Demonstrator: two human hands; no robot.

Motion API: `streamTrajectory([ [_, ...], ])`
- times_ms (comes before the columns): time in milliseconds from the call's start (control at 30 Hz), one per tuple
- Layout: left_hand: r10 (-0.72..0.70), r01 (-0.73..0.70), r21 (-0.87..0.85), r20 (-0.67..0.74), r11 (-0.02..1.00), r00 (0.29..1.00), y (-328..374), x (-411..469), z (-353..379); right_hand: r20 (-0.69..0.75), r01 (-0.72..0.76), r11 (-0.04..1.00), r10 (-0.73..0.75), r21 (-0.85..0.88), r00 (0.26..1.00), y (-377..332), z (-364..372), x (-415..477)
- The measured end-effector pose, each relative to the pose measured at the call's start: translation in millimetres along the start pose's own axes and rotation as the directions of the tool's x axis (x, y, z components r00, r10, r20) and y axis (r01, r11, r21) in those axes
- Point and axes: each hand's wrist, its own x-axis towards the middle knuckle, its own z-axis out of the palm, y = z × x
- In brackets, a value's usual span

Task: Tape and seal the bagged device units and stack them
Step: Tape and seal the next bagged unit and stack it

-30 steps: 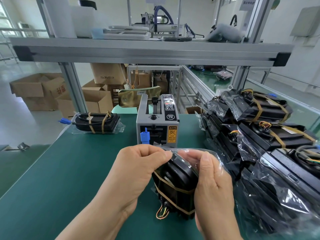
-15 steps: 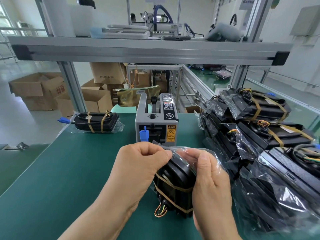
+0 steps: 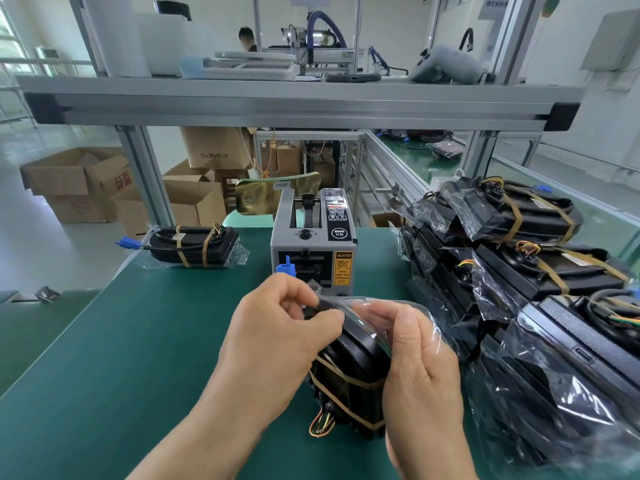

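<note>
Both hands are pinching the bag [image 3: 384,315] (clear plastic) over the black unit [image 3: 353,372]: left hand [image 3: 277,336], right hand [image 3: 420,372]; tape machine [image 3: 313,249] just beyond.

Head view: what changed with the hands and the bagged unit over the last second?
The left hand curled its fingers tighter, pinching the bag flap at the top of the bagged unit. The right hand kept gripping the bag's other side. The unit stayed upright on the mat; tape dispenser and stack unmoved.
</note>
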Motion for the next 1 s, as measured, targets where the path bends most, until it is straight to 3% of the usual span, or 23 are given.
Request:
streamTrajectory([
  [133, -0.148, 0.156, -0.171, 0.054, 0.973, 0.987, -0.5, 2.4, 1.7, -0.001, 0.012, 1.000, -0.012, -0.007, 1.000, -3.6, 0.2, -1.0],
  [267, -0.143, 0.143, -0.191, 0.013, 0.971, 0.990, -3.1, 6.5, 4.6, 0.008, 0.014, 1.000, -0.014, -0.022, 1.000, -6.2, 0.2, -1.3],
  [667, -0.088, 0.088, 0.014, 0.006, 0.996, 0.996, -3.6, 9.0, 4.8, 0.020, 0.003, 1.000, -0.002, -0.025, 1.000, -5.1, -0.7, -1.6],
  [833, -0.076, 0.075, 0.055, 0.021, 0.996, 0.997, -1.9, 10.2, 4.6, 0.180, -0.130, 0.985, 0.108, 0.116, 0.978, -22.6, -1.2, -4.1],
  [1000, -0.026, 0.027, -0.043, 0.031, 0.999, 0.999, -10.3, 12.5, 1.4, 0.291, -0.145, 0.988, 0.152, -0.045, 0.945, -19.9, -3.4, 2.2],
])
